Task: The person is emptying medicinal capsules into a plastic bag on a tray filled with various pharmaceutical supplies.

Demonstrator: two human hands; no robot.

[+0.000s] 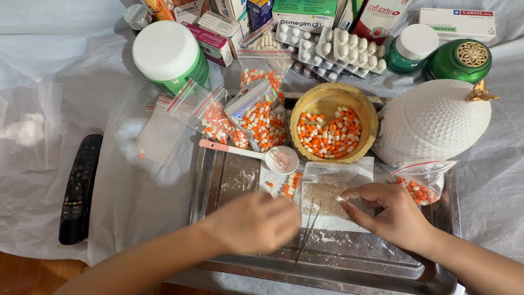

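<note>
My left hand (254,221) hovers blurred over the metal tray (218,180), fingers curled, just below a few loose orange-and-white capsules (289,186); whether it holds anything is hidden. My right hand (385,210) pinches something tiny and white between thumb and forefinger at the edge of a clear plastic box (326,188) of tan powder. Metal tweezers (308,235) lie on the tray between my hands. A wooden bowl (371,117) of orange-and-white capsules stands behind the box. A pink-handled white spoon (256,154) rests to its left.
Zip bags of capsules (256,117) lie behind the tray, and another bag (423,186) is at my right. A white domed jar (434,120), green bottles (169,54), blister packs (338,49) and medicine boxes crowd the back. A black remote (79,188) lies at the left.
</note>
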